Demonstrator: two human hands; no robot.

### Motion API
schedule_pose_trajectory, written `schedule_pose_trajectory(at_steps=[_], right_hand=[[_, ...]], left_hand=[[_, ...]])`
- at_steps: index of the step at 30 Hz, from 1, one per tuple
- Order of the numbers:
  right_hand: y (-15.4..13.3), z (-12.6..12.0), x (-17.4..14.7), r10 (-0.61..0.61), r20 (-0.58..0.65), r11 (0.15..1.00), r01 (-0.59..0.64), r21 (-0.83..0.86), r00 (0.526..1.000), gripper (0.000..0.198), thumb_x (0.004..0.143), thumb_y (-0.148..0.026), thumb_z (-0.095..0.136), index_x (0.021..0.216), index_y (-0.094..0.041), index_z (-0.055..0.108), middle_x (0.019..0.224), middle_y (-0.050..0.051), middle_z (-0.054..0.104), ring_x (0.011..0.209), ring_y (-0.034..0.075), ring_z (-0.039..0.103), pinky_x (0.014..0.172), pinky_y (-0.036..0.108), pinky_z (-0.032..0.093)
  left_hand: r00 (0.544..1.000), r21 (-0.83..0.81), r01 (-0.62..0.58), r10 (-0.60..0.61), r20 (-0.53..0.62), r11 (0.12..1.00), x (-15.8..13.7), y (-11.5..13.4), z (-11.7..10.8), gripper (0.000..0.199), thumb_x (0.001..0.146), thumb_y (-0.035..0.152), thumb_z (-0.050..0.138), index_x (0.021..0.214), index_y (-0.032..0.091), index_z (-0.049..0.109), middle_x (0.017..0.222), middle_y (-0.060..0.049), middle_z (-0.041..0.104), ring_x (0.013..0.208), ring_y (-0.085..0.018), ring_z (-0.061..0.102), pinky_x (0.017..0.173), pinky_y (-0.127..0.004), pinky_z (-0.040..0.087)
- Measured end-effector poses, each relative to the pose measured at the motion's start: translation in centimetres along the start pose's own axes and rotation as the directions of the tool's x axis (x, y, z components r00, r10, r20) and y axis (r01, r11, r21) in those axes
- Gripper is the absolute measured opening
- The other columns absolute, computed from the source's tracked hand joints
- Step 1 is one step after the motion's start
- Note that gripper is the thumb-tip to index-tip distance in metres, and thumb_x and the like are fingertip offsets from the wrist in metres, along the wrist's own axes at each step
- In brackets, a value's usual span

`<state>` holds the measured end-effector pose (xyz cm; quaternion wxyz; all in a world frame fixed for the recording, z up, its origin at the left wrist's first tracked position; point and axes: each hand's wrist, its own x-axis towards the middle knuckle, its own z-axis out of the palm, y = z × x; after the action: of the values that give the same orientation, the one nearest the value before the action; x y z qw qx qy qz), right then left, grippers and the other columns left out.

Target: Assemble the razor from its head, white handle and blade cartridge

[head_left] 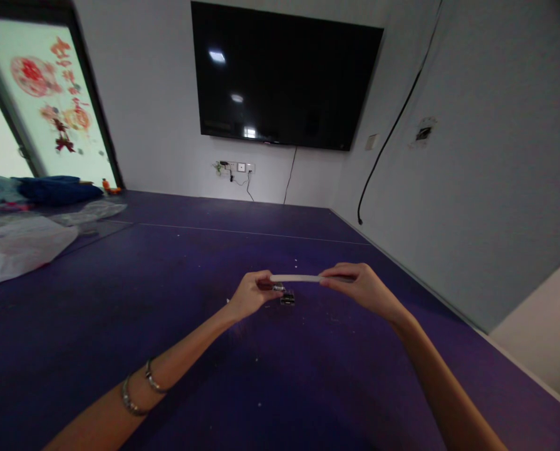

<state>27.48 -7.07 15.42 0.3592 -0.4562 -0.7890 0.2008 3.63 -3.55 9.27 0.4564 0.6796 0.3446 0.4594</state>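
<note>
A thin, pale white strip is stretched level between my two hands, bowing up slightly. Its left end is gripped by my left hand, whose fingers are closed on it. My right hand pinches the other end between thumb and fingers. Just below the strip, by my left thumb, sits a small dark object with clear, shiny parts on the purple surface; what it is I cannot make out. Two bracelets circle my left wrist.
Crumpled translucent plastic and dark blue cloth lie at the far left, near a small orange item. A black television hangs on the wall above sockets. A black cable dangles at the right wall.
</note>
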Motion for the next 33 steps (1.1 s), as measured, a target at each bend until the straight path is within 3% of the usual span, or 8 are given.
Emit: schedule_pose_trajectory(at_steps=[5, 9, 14, 18, 23, 27, 33], right_hand=[[0.2, 0.0, 0.0, -0.016, 0.049, 1.0, 0.016, 0.003, 0.999, 0.024, 0.073, -0.041, 0.06, 0.082, -0.022, 0.072, 0.078, 0.004, 0.068, 0.074, 0.019, 0.061, 0.065, 0.029, 0.046], [0.6, -0.2, 0.1, 0.01, 0.003, 1.0, -0.01, -0.012, 1.0, 0.024, 0.073, -0.04, 0.06, 0.082, -0.021, 0.072, 0.08, 0.005, 0.068, 0.076, 0.019, 0.061, 0.067, 0.03, 0.047], [1.0, -0.3, 0.2, -0.007, 0.061, 1.0, 0.006, 0.004, 0.998, 0.025, 0.072, -0.042, 0.061, 0.081, -0.021, 0.072, 0.077, 0.004, 0.068, 0.072, 0.018, 0.061, 0.064, 0.028, 0.046], [1.5, -0.2, 0.4, 0.021, -0.001, 0.999, -0.021, 0.027, 1.0, 0.025, 0.072, -0.041, 0.061, 0.082, -0.021, 0.072, 0.082, 0.005, 0.069, 0.077, 0.019, 0.062, 0.068, 0.029, 0.047], [1.7, -0.2, 0.5, -0.012, 0.077, 0.999, 0.008, 0.051, 0.997, 0.026, 0.072, -0.042, 0.061, 0.082, -0.021, 0.072, 0.079, 0.005, 0.068, 0.075, 0.019, 0.061, 0.066, 0.029, 0.047], [1.5, -0.2, 0.4, 0.018, 0.005, 0.999, -0.018, 0.043, 1.0, 0.026, 0.072, -0.042, 0.06, 0.082, -0.021, 0.072, 0.082, 0.005, 0.069, 0.077, 0.02, 0.061, 0.067, 0.029, 0.047], [1.4, -0.2, 0.4, -0.022, 0.055, 0.999, 0.019, 0.042, 0.998, 0.023, 0.073, -0.039, 0.061, 0.081, -0.021, 0.072, 0.08, 0.004, 0.068, 0.075, 0.018, 0.061, 0.065, 0.027, 0.045]], left_hand=[[0.999, 0.037, -0.034, 0.035, -0.034, 0.999, 0.2, -0.3, -0.1, 0.016, 0.057, 0.015, 0.072, 0.065, 0.014, 0.058, 0.064, 0.001, 0.063, 0.062, -0.011, 0.059, 0.062, -0.025, 0.046], [0.999, 0.034, -0.026, 0.027, -0.026, 0.999, 0.2, -0.5, -0.2, 0.017, 0.057, 0.014, 0.072, 0.061, 0.014, 0.055, 0.067, 0.0, 0.065, 0.067, -0.013, 0.061, 0.066, -0.026, 0.048], [0.999, 0.034, -0.043, 0.044, -0.012, 0.998, 0.1, -0.3, -0.1, 0.016, 0.057, 0.013, 0.072, 0.064, 0.014, 0.057, 0.066, 0.0, 0.065, 0.065, -0.013, 0.061, 0.066, -0.027, 0.048], [0.999, -0.016, -0.031, 0.031, -0.012, 0.999, 0.0, -0.2, 0.0, 0.015, 0.059, 0.012, 0.071, 0.065, 0.013, 0.057, 0.071, -0.002, 0.066, 0.068, -0.013, 0.062, 0.069, -0.027, 0.048], [0.998, 0.009, -0.064, 0.064, -0.011, 0.998, 0.1, -0.1, -0.1, 0.016, 0.058, 0.015, 0.072, 0.065, 0.013, 0.057, 0.066, 0.0, 0.065, 0.065, -0.012, 0.061, 0.066, -0.027, 0.049], [0.998, -0.029, -0.059, 0.059, -0.009, 0.998, 0.1, 0.0, -0.1, 0.017, 0.059, 0.015, 0.071, 0.063, 0.014, 0.055, 0.073, -0.002, 0.066, 0.07, -0.014, 0.062, 0.07, -0.027, 0.049], [0.998, -0.007, -0.058, 0.058, -0.02, 0.998, 0.1, 0.1, -0.2, 0.016, 0.059, 0.015, 0.072, 0.065, 0.013, 0.057, 0.067, 0.0, 0.064, 0.065, -0.012, 0.061, 0.067, -0.026, 0.048]])
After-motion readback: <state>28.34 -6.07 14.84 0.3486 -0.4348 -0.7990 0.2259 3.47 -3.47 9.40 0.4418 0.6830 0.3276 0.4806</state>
